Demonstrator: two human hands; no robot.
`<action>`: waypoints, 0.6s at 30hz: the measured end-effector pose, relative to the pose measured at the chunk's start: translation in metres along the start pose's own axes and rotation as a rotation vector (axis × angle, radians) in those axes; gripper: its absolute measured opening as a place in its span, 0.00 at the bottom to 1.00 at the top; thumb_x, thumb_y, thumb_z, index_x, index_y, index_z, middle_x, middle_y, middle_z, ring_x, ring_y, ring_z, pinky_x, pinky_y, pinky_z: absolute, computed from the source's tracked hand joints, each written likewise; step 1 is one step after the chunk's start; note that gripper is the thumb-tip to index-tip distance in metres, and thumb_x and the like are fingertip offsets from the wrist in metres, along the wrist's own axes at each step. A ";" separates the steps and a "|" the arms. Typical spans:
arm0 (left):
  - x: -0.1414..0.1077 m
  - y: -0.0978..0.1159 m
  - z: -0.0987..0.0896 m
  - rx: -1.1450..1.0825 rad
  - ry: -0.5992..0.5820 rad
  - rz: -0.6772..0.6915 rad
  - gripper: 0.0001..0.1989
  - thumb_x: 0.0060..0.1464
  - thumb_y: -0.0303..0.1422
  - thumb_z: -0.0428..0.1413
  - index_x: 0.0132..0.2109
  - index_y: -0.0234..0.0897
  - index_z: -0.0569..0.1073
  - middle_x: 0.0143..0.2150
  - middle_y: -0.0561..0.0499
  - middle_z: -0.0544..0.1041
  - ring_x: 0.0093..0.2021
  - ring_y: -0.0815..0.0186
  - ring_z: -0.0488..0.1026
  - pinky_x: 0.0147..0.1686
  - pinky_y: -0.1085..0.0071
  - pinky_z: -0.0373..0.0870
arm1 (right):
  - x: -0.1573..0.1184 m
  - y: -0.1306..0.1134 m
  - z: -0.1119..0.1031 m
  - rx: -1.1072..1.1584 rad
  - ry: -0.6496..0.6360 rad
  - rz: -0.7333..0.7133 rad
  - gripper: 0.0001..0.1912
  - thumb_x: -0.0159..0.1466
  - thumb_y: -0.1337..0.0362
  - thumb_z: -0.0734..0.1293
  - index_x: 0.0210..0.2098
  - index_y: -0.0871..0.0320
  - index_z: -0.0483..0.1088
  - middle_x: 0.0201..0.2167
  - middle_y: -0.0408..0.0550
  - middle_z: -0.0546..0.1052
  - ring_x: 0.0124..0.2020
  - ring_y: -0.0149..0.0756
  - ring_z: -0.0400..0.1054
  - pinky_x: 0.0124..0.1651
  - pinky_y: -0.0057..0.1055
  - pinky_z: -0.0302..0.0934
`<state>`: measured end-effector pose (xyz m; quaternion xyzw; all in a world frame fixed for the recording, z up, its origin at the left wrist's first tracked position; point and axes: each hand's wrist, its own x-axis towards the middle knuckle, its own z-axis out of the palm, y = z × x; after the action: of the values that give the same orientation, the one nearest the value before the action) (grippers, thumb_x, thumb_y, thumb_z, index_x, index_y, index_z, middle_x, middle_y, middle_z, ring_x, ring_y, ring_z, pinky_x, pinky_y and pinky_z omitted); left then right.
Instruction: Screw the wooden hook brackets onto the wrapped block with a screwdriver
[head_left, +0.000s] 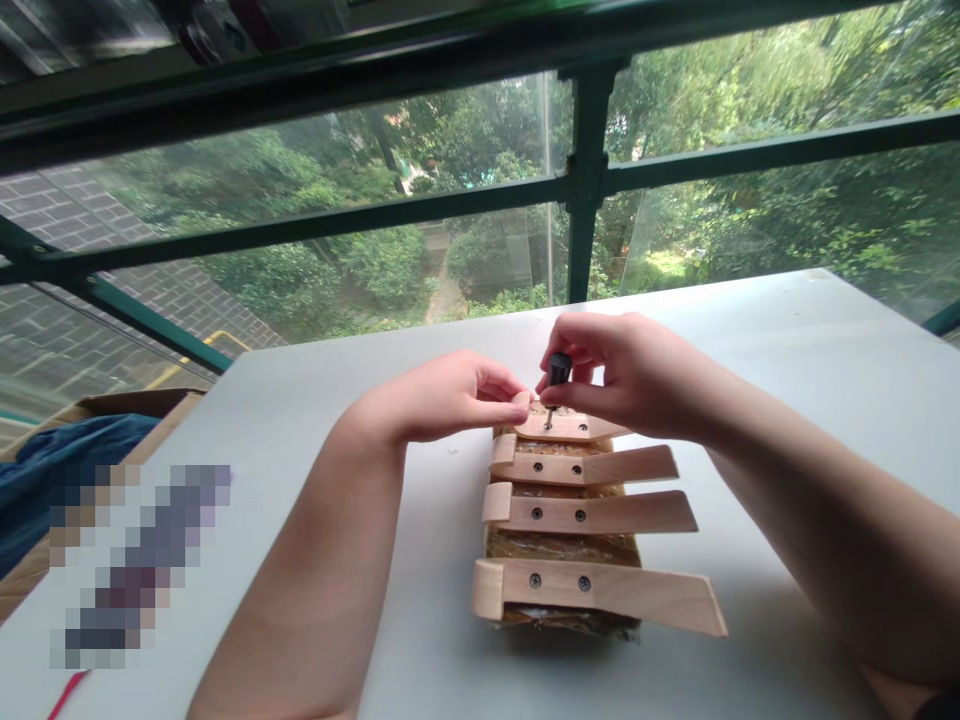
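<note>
Several light wooden pieces (645,513), each with two dark screws, lie across a brown, tape-wrapped block (562,545). My right hand (596,365) is closed round the black handle of a small screwdriver (559,369). Its tip meets the left screw (548,427) of the farthest wooden piece (564,429). With thumb and fingers pinched, my left hand (491,392) holds the rounded left end of that same piece. The right end of the farthest piece is partly hidden behind my right wrist.
The block rests on a white table (435,620). At the left stands a cardboard box (176,405) with dark blue cloth (90,455). A blurred-out object and a red strip (69,693) are at the table's left. Green-framed windows rise beyond the far edge.
</note>
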<state>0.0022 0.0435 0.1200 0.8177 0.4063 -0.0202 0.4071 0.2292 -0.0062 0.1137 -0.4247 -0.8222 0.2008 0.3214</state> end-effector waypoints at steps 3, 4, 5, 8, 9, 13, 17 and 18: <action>0.000 0.001 0.000 0.004 0.004 -0.010 0.16 0.55 0.47 0.56 0.40 0.39 0.77 0.31 0.54 0.69 0.29 0.70 0.58 0.27 0.75 0.54 | 0.002 0.002 0.004 -0.014 0.069 0.032 0.14 0.56 0.60 0.73 0.29 0.56 0.63 0.26 0.38 0.74 0.26 0.28 0.65 0.28 0.27 0.56; 0.000 0.001 0.000 0.002 0.002 -0.011 0.16 0.55 0.46 0.56 0.39 0.39 0.77 0.30 0.54 0.68 0.29 0.71 0.58 0.27 0.75 0.54 | 0.002 0.002 0.005 -0.024 0.093 0.041 0.16 0.56 0.59 0.73 0.28 0.56 0.61 0.25 0.38 0.72 0.24 0.27 0.63 0.27 0.27 0.54; 0.000 0.001 0.000 0.001 0.002 -0.009 0.16 0.55 0.46 0.55 0.38 0.39 0.77 0.29 0.54 0.67 0.28 0.71 0.57 0.26 0.75 0.54 | 0.002 0.003 0.007 -0.037 0.114 0.046 0.17 0.56 0.58 0.73 0.27 0.55 0.59 0.23 0.37 0.71 0.23 0.27 0.61 0.26 0.27 0.53; 0.001 0.000 0.000 0.000 0.002 0.002 0.16 0.55 0.46 0.55 0.37 0.38 0.76 0.28 0.54 0.66 0.27 0.71 0.56 0.26 0.74 0.53 | 0.002 0.003 0.013 -0.077 0.157 0.047 0.18 0.58 0.58 0.71 0.27 0.55 0.56 0.22 0.37 0.68 0.22 0.27 0.59 0.25 0.27 0.51; 0.001 -0.001 0.000 0.001 0.002 0.007 0.16 0.55 0.47 0.55 0.37 0.37 0.76 0.28 0.54 0.66 0.27 0.71 0.56 0.26 0.74 0.53 | 0.002 0.003 0.014 -0.080 0.156 0.041 0.16 0.59 0.58 0.70 0.28 0.55 0.57 0.23 0.38 0.69 0.23 0.27 0.59 0.25 0.27 0.52; 0.001 0.000 0.000 0.016 0.004 0.020 0.18 0.55 0.48 0.55 0.37 0.37 0.76 0.28 0.54 0.66 0.28 0.71 0.57 0.26 0.74 0.54 | 0.001 0.004 0.012 -0.025 0.009 -0.037 0.07 0.62 0.63 0.67 0.36 0.56 0.63 0.29 0.41 0.73 0.29 0.30 0.65 0.30 0.28 0.56; 0.000 0.000 -0.001 0.022 0.008 0.032 0.18 0.55 0.49 0.55 0.36 0.37 0.76 0.28 0.54 0.65 0.27 0.71 0.57 0.27 0.74 0.54 | 0.000 0.005 0.004 0.044 -0.091 -0.105 0.06 0.64 0.66 0.64 0.42 0.56 0.67 0.36 0.44 0.75 0.34 0.31 0.68 0.36 0.29 0.60; 0.000 0.000 -0.001 0.021 0.009 0.034 0.18 0.55 0.48 0.55 0.36 0.37 0.76 0.28 0.54 0.65 0.27 0.71 0.57 0.26 0.74 0.54 | -0.001 0.005 0.002 0.052 -0.112 -0.108 0.06 0.64 0.66 0.64 0.42 0.56 0.67 0.37 0.44 0.76 0.34 0.32 0.68 0.37 0.29 0.61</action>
<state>0.0019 0.0441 0.1201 0.8289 0.3939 -0.0141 0.3970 0.2306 -0.0040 0.1087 -0.3592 -0.8551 0.2280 0.2962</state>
